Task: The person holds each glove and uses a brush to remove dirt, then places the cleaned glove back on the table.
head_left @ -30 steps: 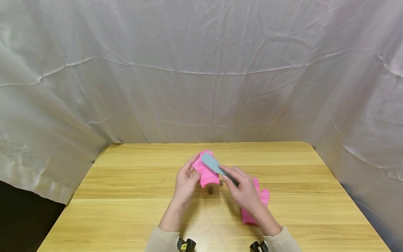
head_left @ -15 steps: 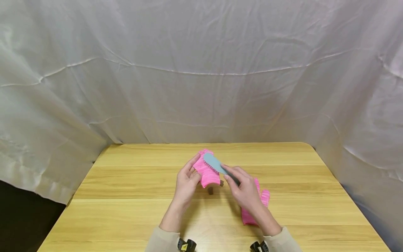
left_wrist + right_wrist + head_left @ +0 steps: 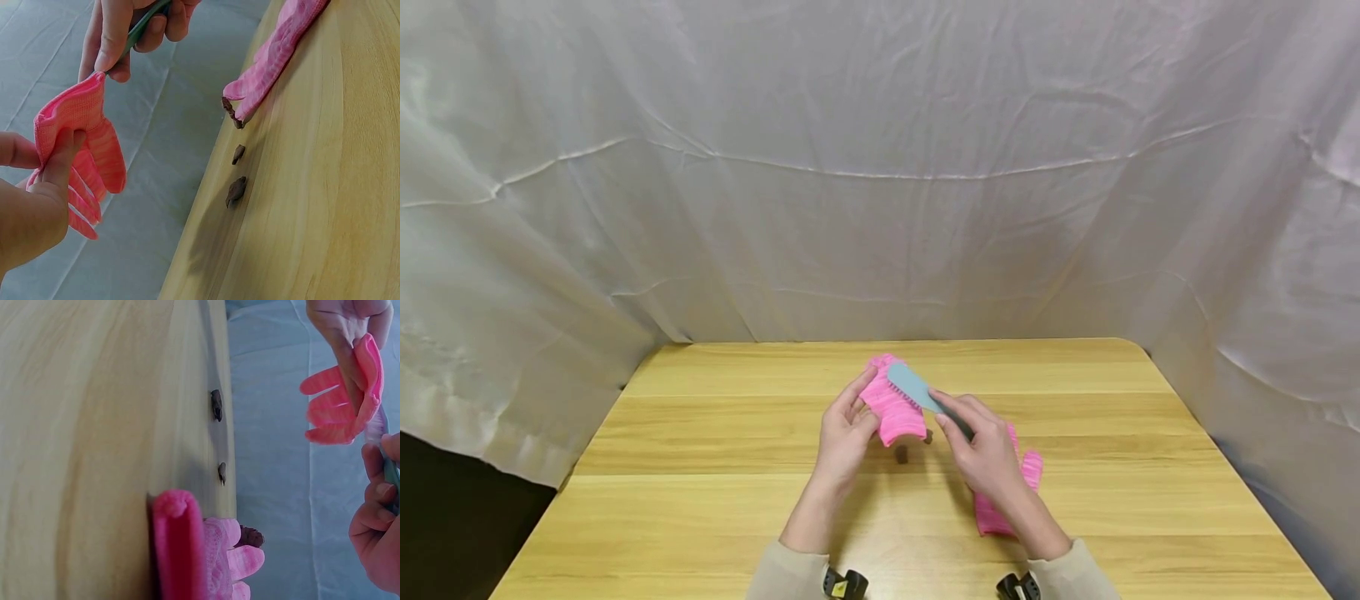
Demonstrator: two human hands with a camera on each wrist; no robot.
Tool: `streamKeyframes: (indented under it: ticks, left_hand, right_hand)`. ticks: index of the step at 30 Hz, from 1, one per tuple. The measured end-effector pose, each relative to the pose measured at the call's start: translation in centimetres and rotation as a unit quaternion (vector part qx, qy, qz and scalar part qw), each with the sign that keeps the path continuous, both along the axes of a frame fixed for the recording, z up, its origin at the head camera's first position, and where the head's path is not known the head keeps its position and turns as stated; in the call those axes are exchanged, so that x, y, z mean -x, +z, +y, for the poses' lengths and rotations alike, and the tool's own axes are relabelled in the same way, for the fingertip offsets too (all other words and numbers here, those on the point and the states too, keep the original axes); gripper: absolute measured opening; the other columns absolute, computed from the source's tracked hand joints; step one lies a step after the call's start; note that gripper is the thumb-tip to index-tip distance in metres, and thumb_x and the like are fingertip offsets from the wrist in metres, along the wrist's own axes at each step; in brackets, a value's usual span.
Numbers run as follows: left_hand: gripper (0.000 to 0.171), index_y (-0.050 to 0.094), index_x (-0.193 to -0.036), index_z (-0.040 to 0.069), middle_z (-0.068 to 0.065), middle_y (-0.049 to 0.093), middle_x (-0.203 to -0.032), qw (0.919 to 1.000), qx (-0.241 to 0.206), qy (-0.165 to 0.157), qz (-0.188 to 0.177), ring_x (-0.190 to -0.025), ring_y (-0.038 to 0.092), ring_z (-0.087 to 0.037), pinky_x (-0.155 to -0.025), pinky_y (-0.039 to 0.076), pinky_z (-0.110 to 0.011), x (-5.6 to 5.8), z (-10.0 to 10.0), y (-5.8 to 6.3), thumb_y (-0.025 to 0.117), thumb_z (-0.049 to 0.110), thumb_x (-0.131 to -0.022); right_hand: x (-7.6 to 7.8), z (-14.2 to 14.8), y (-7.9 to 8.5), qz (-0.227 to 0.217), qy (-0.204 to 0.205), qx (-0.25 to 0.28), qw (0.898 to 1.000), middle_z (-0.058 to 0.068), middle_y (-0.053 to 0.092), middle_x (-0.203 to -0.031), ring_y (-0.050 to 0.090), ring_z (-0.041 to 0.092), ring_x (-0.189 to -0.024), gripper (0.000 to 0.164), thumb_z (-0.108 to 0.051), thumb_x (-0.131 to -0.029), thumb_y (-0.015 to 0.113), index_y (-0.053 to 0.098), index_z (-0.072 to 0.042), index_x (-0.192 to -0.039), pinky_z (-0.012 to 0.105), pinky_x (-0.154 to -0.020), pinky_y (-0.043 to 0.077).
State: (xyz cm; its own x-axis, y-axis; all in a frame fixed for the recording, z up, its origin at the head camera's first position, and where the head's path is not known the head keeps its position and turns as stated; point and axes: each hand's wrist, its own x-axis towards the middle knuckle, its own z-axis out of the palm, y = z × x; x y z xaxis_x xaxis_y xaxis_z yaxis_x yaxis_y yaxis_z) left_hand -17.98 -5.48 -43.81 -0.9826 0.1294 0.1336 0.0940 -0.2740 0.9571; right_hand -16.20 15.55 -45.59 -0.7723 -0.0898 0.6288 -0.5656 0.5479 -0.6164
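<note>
A big silver-gray sheet (image 3: 880,233) hangs behind the table (image 3: 715,500) and down both sides of it. The table is yellow wood with stripes. The left hand (image 3: 841,437) pinches a pink glove (image 3: 897,421), with the thumb on one side and fingers on the other. The right hand (image 3: 987,446) is curled around a brush (image 3: 910,386) by its dark handle. The pink glove is up above the table, and its fingers point toward the sheet. The other glove (image 3: 991,517) is pink too. It lies on the table, partly hidden under the right arm (image 3: 1037,521). The brush is blue, and its bristles face the pink glove and look like they touch it. The smallest things are brown bits (image 3: 235,191) on the table, one right by the other glove's fingertips.
</note>
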Motion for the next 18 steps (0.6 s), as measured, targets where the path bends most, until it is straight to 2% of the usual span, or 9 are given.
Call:
streamKeyframes:
  ticks: [6, 18]
  left_hand:
    - [0.069, 0.045, -0.156, 0.003, -0.027, 0.051, -0.151, 1.0, 0.0, 0.002, -0.005, -0.125, 0.061, -0.03, -0.086, 0.058, -0.021, 0.01, 0.1, 0.07, 0.046, -0.016, -0.09]
    - [0.07, 0.043, -0.156, 0.003, -0.026, 0.051, -0.151, 1.0, -0.005, -0.001, -0.006, -0.128, 0.06, -0.033, -0.087, 0.059, -0.023, -0.06, 0.18, 0.2, 0.047, -0.016, -0.09]
  right_hand:
    - [0.01, 0.11, -0.01, 0.003, -0.007, -0.002, 1.0, 0.003, 0.074, -0.11, 0.057, 0.008, -0.077, 0.039, -0.001, -0.095, 0.072, 0.072, -0.012, -0.132, 0.02, -0.058, 0.048]
    - [0.11, 0.41, 0.03, 0.002, -0.021, 0.003, 1.0, 0.001, 0.073, -0.107, 0.052, 0.007, -0.069, 0.038, -0.001, -0.095, 0.072, 0.073, -0.012, -0.131, 0.02, -0.055, 0.044]
